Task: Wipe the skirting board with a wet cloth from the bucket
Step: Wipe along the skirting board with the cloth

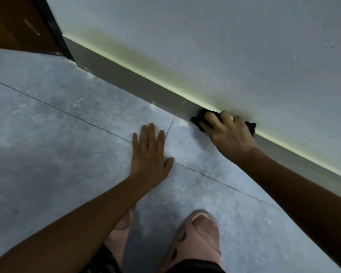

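A grey skirting board (126, 77) runs diagonally from the upper left to the right edge, under a pale wall with a yellowish strip along its top. My right hand (228, 131) presses a dark cloth (198, 120) flat against the board's face, fingers spread over it; bits of cloth show at both sides of the hand. My left hand (149, 152) lies flat on the grey floor tiles, fingers apart, holding nothing. No bucket is in view.
A brown door with a dark frame (53, 30) stands at the upper left where the board ends. Grey floor tiles (57, 134) with thin joints fill the foreground. My feet in pink slippers (199, 239) are at the bottom centre.
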Demonstrator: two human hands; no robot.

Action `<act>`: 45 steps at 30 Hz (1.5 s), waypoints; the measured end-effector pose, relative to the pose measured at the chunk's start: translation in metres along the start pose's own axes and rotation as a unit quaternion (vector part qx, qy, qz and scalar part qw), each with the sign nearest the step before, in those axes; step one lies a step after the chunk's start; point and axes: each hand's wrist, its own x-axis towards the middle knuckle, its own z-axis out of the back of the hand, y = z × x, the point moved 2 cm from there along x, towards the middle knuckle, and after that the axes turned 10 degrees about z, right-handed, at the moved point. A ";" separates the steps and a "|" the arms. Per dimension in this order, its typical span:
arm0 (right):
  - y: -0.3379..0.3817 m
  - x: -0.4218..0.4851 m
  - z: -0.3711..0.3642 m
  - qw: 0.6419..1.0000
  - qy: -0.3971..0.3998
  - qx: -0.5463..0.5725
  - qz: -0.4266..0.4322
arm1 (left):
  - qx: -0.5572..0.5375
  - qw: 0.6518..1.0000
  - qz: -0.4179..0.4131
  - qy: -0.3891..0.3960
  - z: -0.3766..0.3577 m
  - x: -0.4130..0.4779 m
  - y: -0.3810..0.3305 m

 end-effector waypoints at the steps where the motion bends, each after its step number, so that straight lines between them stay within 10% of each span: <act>1: -0.001 -0.005 -0.004 1.000 0.019 -0.011 0.014 | 0.005 1.000 -0.028 -0.008 0.001 0.003 -0.006; 8: -0.025 -0.101 -0.020 0.988 0.135 -0.057 0.059 | 0.005 0.982 -0.187 0.024 -0.009 0.001 -0.057; 14: -0.019 -0.081 -0.011 0.998 0.047 -0.013 -0.028 | 0.010 0.982 -0.186 0.030 -0.016 -0.001 -0.057; 25: -0.025 -0.156 -0.049 0.986 0.164 0.013 -0.019 | 0.046 0.982 -0.177 0.038 -0.016 0.000 -0.059; 33: -0.027 -0.142 -0.035 0.993 0.042 0.068 -0.092 | 0.072 0.980 -0.179 0.056 -0.012 0.000 -0.064; 45: -0.015 -0.195 -0.052 0.957 0.167 0.127 -0.201 | 0.078 0.981 -0.119 0.129 -0.002 -0.004 -0.081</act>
